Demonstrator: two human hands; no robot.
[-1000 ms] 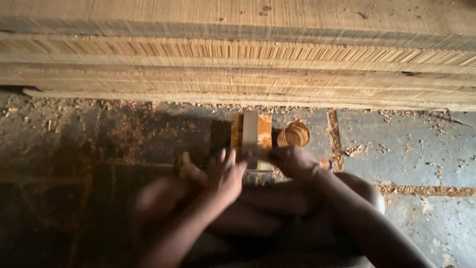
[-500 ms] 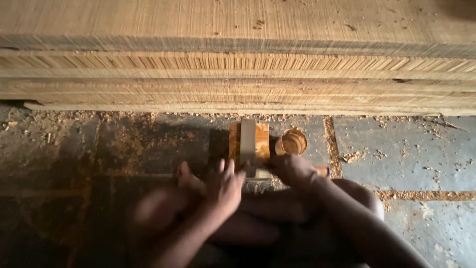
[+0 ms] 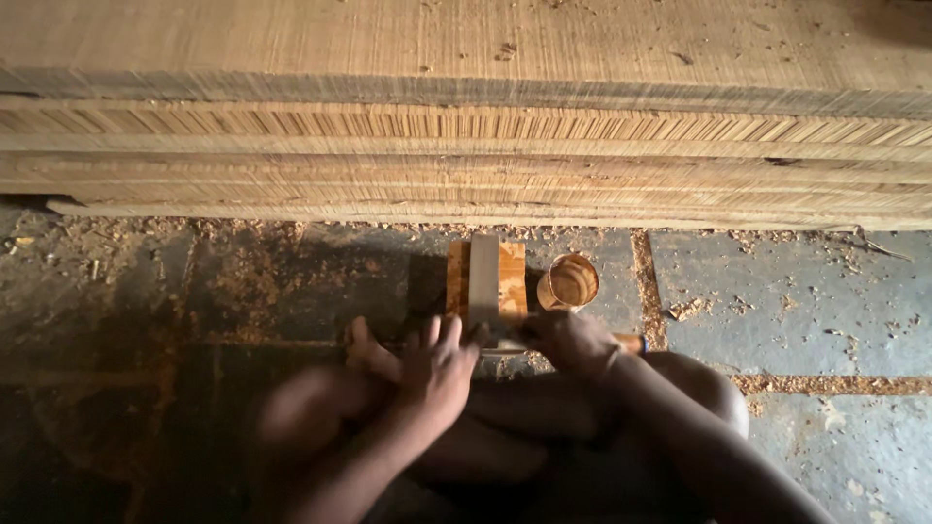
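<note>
Sharpening work at a stone, seated on the floor

Left hand (image 3: 437, 364) flat, fingers spread, pressing at the near end of the grey sharpening stone set in an orange wooden block (image 3: 485, 281). Right hand (image 3: 573, 340) closed round a tool with a wooden handle (image 3: 629, 343); blade hidden. Small round tin of liquid (image 3: 570, 282) just beside the block. Stacked pale planks (image 3: 466, 146) beyond, sawdust on concrete floor (image 3: 825, 291). Progress: cannot tell.

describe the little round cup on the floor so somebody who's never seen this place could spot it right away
Find the stack of long wooden planks across the top, then drop to the sawdust-strewn stone floor below it. Beside the orange block carrying a grey sharpening stone, on its right, stands the small cup: the only round, open-topped thing there, just above the right hand.
</note>
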